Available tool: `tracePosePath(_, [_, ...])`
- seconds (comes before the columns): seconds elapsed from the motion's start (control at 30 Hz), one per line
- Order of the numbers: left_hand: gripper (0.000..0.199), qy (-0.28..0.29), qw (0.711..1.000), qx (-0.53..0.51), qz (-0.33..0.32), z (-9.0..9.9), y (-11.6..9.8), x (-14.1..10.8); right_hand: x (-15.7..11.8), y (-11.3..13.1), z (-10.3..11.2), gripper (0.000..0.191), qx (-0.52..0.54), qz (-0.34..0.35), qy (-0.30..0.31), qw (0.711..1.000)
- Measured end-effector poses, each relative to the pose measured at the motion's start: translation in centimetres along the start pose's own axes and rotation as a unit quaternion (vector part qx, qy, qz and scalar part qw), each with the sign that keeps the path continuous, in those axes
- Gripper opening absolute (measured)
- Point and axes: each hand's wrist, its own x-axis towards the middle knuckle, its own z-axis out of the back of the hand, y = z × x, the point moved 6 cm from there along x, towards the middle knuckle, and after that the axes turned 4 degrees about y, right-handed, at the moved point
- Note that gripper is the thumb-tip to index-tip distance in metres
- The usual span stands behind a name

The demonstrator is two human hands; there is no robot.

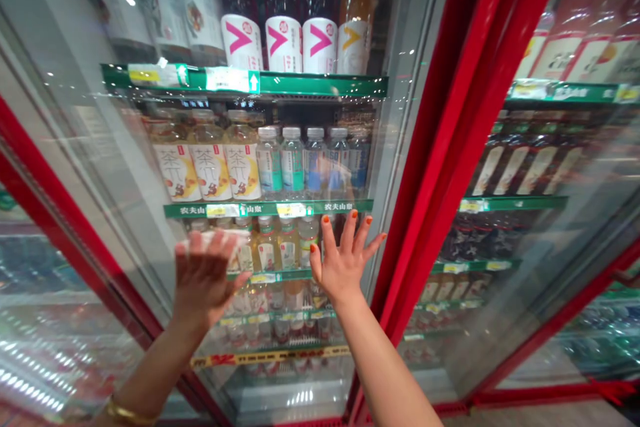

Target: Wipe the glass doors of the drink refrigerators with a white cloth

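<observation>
In the head view my left hand is raised to the glass door of a drinks fridge, a little smeared by motion. A thin white cloth shows flat under its fingers, against the pane; most of the cloth is hidden behind them. A gold bangle circles that wrist. My right hand, with orange-painted nails, rests on the same door near its right side. Its fingers are spread, and nothing is in it. Behind the glass, bottles with pink V labels stand above cartoon-labelled tea bottles.
Red frames run along both sides of this door. Another glass-fronted section with dark bottles is on the right. Green shelf strips carry price tags. A yellow strip crosses low on the door. Light reflections streak the lower left glass.
</observation>
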Motion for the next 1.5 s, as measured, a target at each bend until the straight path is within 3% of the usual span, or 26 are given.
tracePosePath(0.07, [0.087, -0.021, 0.993, -0.027, 0.109, 1.5, 2.2, 2.3, 0.0, -0.1, 0.0, 0.090, 0.001, -0.002, -0.006, 1.000])
tracePosePath(0.13, [0.084, -0.038, 0.982, -0.061, 0.174, 1.6, 1.5, 4.3, 0.0, -0.2, 0.3, 0.090, 0.004, -0.001, -0.009, 1.000])
tracePosePath(0.2, [0.087, -0.056, 0.988, -0.059, 0.134, 0.6, -1.7, 4.4, 0.0, -0.3, 0.5, 0.089, 0.009, 0.003, -0.005, 1.000])
tracePosePath(0.23, [0.084, -0.028, 0.994, -0.056, 0.089, -0.7, -3.6, 3.5, -0.1, -0.4, 0.6, 0.087, 0.010, 0.005, -0.001, 1.000])
tracePosePath(0.3, [0.073, 0.029, 0.998, -0.049, 0.013, -3.2, -6.2, -0.1, -0.3, -0.7, 0.6, 0.084, 0.012, 0.006, 0.004, 1.000])
tracePosePath(0.33, [0.070, 0.038, 0.998, -0.041, 0.012, -3.9, -6.2, -2.2, -0.5, -0.8, 0.5, 0.083, 0.012, 0.007, 0.005, 1.000])
tracePosePath(0.43, [0.077, -0.001, 0.990, -0.004, 0.141, -3.2, -1.5, -6.2, -1.3, -1.0, 0.1, 0.084, 0.017, 0.009, 0.009, 1.000])
tracePosePath(0.5, [0.086, -0.047, 0.974, 0.012, 0.223, -1.4, 2.2, -5.5, -1.8, -0.8, 0.0, 0.085, 0.022, 0.004, 0.002, 1.000])
tracePosePath(0.57, [0.092, -0.079, 0.964, 0.015, 0.252, -0.1, 3.8, -2.8, -1.7, -0.4, 0.3, 0.085, 0.030, -0.011, -0.003, 0.999])
tracePosePath(0.67, [0.100, -0.075, 0.975, 0.008, 0.207, -0.4, 1.7, 0.3, -0.3, 1.5, 1.2, 0.087, 0.053, -0.014, 0.002, 0.998])
tracePosePath(0.73, [0.098, -0.058, 0.990, 0.014, 0.125, -1.7, -1.2, -0.3, 1.1, 3.6, 1.8, 0.091, 0.064, 0.029, -0.006, 0.997])
tracePosePath(0.8, [0.091, -0.044, 0.996, 0.032, 0.077, -2.9, -2.6, -2.8, 2.4, 5.9, 2.0, 0.096, 0.066, 0.080, -0.016, 0.994])
tracePosePath(0.87, [0.087, -0.040, 0.989, 0.041, 0.135, -3.0, -0.9, -5.1, 3.3, 7.4, 1.4, 0.097, 0.061, 0.110, -0.010, 0.992])
tracePosePath(0.93, [0.091, -0.060, 0.968, 0.029, 0.241, -1.7, 2.7, -5.6, 3.5, 8.2, 0.5, 0.092, 0.051, 0.122, -0.003, 0.991])
tracePosePath(1.03, [0.094, -0.092, 0.947, 0.000, 0.307, 0.8, 6.2, -2.3, 3.1, 8.3, -0.4, 0.085, 0.043, 0.111, -0.015, 0.993])
tracePosePath(1.13, [0.094, -0.100, 0.960, -0.020, 0.260, 1.5, 5.0, 0.7, 2.7, 8.0, -0.5, 0.082, 0.049, 0.098, -0.024, 0.994])
tracePosePath(1.2, [0.100, -0.093, 0.977, -0.008, 0.190, 0.5, 2.6, 0.2, 2.6, 7.9, -0.5, 0.080, 0.056, 0.095, -0.023, 0.994])
tracePosePath(1.27, [0.101, -0.076, 0.987, 0.023, 0.138, -0.8, 0.9, -2.0, 2.7, 7.9, -0.5, 0.078, 0.060, 0.092, -0.022, 0.994])
tracePosePath(1.37, [0.094, -0.073, 0.976, 0.035, 0.204, -1.3, 2.8, -4.4, 2.8, 8.0, -0.4, 0.076, 0.057, 0.093, -0.023, 0.994])
tracePosePath(1.43, [0.093, -0.095, 0.957, 0.009, 0.272, -0.1, 5.3, -3.3, 2.9, 8.1, -0.3, 0.076, 0.056, 0.094, -0.025, 0.994])
tracePosePath(1.5, [0.093, -0.120, 0.951, -0.018, 0.284, 1.4, 6.4, -0.3, 2.9, 8.2, -0.3, 0.076, 0.056, 0.094, -0.029, 0.994])
